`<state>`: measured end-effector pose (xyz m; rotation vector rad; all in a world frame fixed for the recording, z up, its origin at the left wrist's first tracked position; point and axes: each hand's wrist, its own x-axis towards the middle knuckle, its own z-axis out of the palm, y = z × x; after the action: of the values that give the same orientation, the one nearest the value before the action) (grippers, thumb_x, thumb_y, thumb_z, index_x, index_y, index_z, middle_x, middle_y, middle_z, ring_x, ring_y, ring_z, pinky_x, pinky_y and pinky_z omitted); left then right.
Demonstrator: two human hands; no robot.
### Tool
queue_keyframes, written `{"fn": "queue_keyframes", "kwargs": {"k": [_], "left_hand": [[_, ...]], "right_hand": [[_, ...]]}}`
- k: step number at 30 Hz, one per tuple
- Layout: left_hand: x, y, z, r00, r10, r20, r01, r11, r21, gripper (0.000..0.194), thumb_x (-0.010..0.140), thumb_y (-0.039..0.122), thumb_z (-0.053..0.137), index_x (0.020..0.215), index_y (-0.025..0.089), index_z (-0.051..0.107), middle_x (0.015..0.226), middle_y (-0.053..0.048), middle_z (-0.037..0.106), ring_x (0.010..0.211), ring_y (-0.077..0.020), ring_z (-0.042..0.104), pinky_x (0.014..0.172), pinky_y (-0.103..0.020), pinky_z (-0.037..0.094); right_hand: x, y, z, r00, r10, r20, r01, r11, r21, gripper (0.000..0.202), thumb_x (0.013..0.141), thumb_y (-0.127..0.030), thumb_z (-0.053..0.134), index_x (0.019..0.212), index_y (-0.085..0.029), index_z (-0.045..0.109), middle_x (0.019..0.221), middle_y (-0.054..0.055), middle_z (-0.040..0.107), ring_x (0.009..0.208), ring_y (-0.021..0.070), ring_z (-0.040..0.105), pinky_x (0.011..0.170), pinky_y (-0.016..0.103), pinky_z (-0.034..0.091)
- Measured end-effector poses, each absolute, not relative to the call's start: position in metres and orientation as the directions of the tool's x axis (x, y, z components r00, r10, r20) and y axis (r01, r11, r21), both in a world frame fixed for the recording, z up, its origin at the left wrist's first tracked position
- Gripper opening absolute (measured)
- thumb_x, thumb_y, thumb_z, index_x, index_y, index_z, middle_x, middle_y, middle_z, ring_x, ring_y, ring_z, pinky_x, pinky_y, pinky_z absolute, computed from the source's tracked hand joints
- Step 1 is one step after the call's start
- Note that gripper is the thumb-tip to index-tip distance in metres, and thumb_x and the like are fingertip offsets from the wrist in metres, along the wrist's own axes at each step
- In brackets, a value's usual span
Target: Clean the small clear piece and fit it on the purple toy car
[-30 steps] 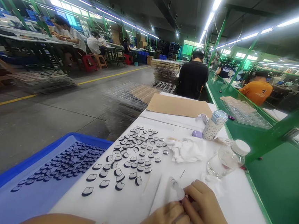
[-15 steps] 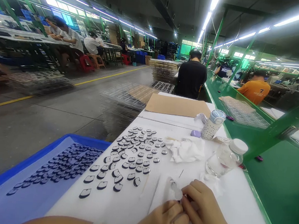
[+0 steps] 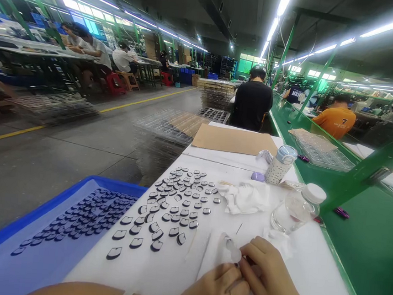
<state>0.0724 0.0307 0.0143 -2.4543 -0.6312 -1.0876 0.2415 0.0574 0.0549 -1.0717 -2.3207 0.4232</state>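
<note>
Both hands meet low in the view over the white table (image 3: 168, 273). My left hand (image 3: 220, 289), with a ring on one finger, has its fingers curled closed. My right hand (image 3: 269, 275) is closed too, thumb and fingertips pinched close to the left fingers; whatever lies between them is hidden. Just beyond the fingertips is a small translucent container (image 3: 231, 251), its exact kind unclear. A thin dark stick (image 3: 239, 228) lies past it. Many small dark-edged, pale-faced curved pieces (image 3: 174, 218) spread across the table to the left.
At left, a blue tray (image 3: 34, 271) holds rows of similar pieces. Right of the pieces are crumpled white tissue (image 3: 245, 197), a clear bottle (image 3: 296, 211) and a patterned drink bottle (image 3: 280, 166). Cardboard (image 3: 235, 139) lies beyond. A green conveyor (image 3: 363, 244) borders the right; a co-worker (image 3: 253, 99) sits ahead.
Both hands keep nearly the same pose. The view has shifted slightly, and a purple item on the green conveyor shows more fully beside the post.
</note>
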Motion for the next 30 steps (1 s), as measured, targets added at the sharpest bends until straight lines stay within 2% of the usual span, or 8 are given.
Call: {"fn": "queue_keyframes", "kwargs": {"k": [9, 16, 30], "left_hand": [[0.073, 0.03, 0.012, 0.611, 0.242, 0.754, 0.533, -0.83, -0.165, 0.016, 0.084, 0.013, 0.05, 0.07, 0.019, 0.048, 0.068, -0.002, 0.056, 0.065, -0.0172, 0.055, 0.065, -0.029, 0.044], [0.071, 0.028, 0.005, 0.68, 0.262, 0.685, 0.521, -0.83, -0.2, 0.014, 0.086, 0.016, 0.052, 0.073, 0.019, 0.047, 0.07, -0.002, 0.056, 0.068, -0.0177, 0.056, 0.068, -0.031, 0.045], [0.072, 0.029, 0.007, 0.635, 0.254, 0.729, 0.517, -0.842, -0.157, 0.012, 0.082, 0.013, 0.052, 0.072, 0.019, 0.05, 0.069, -0.002, 0.056, 0.068, -0.0176, 0.055, 0.068, -0.03, 0.046]], "right_hand": [[0.241, 0.057, 0.057, -0.535, 0.773, 0.341, 0.604, 0.633, -0.485, 0.02, 0.095, -0.013, 0.044, 0.077, -0.021, 0.051, 0.071, 0.0, 0.056, 0.062, 0.0135, 0.052, 0.054, 0.023, 0.039], [0.242, 0.057, 0.055, -0.531, 0.784, 0.321, 0.603, 0.616, -0.507, 0.02, 0.095, -0.014, 0.044, 0.079, -0.021, 0.054, 0.072, 0.0, 0.057, 0.063, 0.0131, 0.052, 0.055, 0.022, 0.039], [0.242, 0.057, 0.056, -0.532, 0.788, 0.31, 0.596, 0.609, -0.524, 0.02, 0.096, -0.016, 0.045, 0.079, -0.021, 0.054, 0.073, 0.0, 0.057, 0.064, 0.013, 0.052, 0.055, 0.022, 0.039]]}}
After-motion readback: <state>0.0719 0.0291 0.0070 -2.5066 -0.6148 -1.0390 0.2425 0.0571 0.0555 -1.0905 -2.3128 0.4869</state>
